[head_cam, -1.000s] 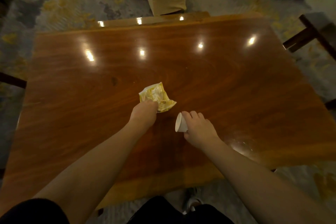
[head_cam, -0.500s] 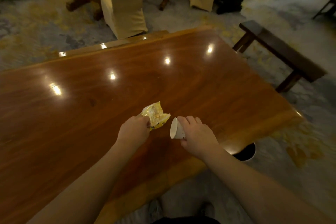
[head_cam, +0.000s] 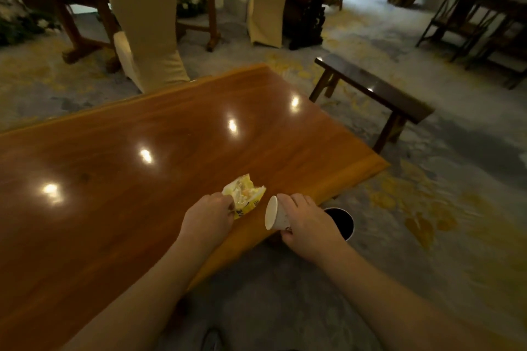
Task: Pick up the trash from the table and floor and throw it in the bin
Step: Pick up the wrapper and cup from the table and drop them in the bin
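Compared to half a second ago the view has swung right, so the dark bin (head_cam: 343, 222) now shows more fully on the floor just behind the right hand (head_cam: 306, 224). Left hand (head_cam: 209, 218) is closed on a crumpled yellow wrapper (head_cam: 243, 194) over the surface (head_cam: 128, 179) edge; the right hand grips a white paper cup (head_cam: 275, 214), tipped sideways with its mouth pointing left.

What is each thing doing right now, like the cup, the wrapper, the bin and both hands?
Paper cup: tipped sideways, held in right hand.
Yellow wrapper: crumpled, pinched by left hand.
Bin: open, on the floor by the table corner.
Left hand: closed on wrapper.
Right hand: closed on cup.
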